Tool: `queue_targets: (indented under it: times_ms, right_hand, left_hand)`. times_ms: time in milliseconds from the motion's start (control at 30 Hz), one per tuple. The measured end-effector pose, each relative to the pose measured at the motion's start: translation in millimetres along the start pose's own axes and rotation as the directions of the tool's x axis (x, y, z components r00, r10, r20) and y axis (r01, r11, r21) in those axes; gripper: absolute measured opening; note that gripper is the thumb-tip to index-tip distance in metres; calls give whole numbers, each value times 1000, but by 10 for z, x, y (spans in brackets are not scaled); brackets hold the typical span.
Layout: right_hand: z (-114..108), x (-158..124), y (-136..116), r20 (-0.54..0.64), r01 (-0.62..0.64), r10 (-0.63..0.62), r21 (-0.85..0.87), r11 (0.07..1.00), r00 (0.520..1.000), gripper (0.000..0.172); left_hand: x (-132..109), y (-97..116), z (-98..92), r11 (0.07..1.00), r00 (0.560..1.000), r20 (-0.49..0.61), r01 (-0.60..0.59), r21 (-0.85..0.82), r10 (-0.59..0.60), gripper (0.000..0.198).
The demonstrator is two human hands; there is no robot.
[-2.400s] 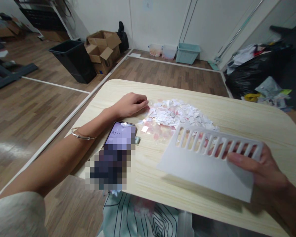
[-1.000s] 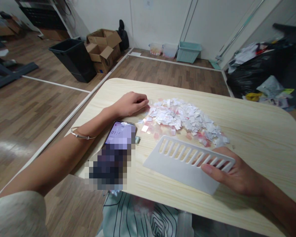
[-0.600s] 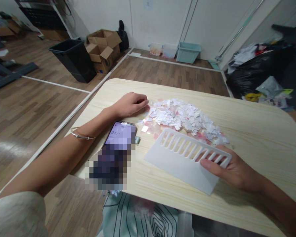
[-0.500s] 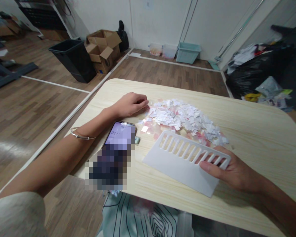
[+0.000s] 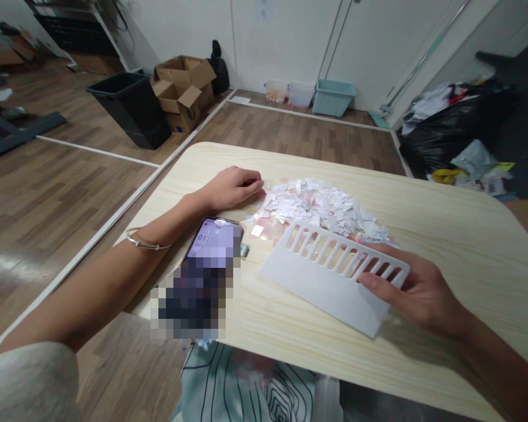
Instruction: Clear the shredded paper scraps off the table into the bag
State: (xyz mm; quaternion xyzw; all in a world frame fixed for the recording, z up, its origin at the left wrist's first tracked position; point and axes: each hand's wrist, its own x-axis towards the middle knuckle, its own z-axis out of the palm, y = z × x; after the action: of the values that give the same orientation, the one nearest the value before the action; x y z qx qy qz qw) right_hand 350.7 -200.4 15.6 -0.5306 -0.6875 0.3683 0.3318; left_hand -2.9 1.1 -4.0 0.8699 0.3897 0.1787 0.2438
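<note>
My right hand (image 5: 416,287) grips a white plastic scraper (image 5: 330,290) by its slotted end, with the thumb on the near face and the fingers behind. The scraper is tilted over the near edge of a pile of small white paper squares (image 5: 330,205), with pink and clear pieces among them, and hides part of it. At the pile's left edge my left hand (image 5: 235,186) rests on its side on the table (image 5: 449,228). Its fingers are curled together, and their inner side is hidden. Beside the left forearm lies a phone (image 5: 213,240), its lower part blurred out.
A small pale green object (image 5: 244,251) lies against the phone. Beyond the table stand a black bin (image 5: 132,111), cardboard boxes (image 5: 182,97) and a light blue tub (image 5: 333,97). Black bags (image 5: 440,138) are heaped at the right. A patterned cloth (image 5: 246,387) shows below the table edge.
My right hand has shifted the scraper slightly up and away from me, so it covers more of the pile's near edge. My left hand and the phone stay in place.
</note>
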Motion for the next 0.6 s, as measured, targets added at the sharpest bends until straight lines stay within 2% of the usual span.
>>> queue_targets:
  times_ms: [167,267,333,433,533,600]
  right_hand:
    - [7,-7,-39,-38,26,-28,-63,998,999,49]
    - [0,-25,-6,-43,91,-96,-118,989,994,59]
    - [-12,-34,36,-6,177,-180,-147,973,984,64]
    - [-42,-51,100,91,285,-272,-210,935,958,62]
    - [-53,-74,126,134,275,-251,-209,938,959,69]
    - [-42,-79,112,74,227,-216,-196,954,974,83]
  left_hand:
    - [3,-11,-3,1000,1000,6,-12,22,12,35]
    - [6,-11,1,999,1000,-4,-20,39,21,35]
    - [7,-8,3,999,1000,-9,-24,42,24,36]
    - [5,-1,3,999,1000,-5,-21,33,21,35]
    - [4,3,-3,1000,1000,1,-20,25,20,35]
    - [5,0,-4,999,1000,2,-20,27,20,35]
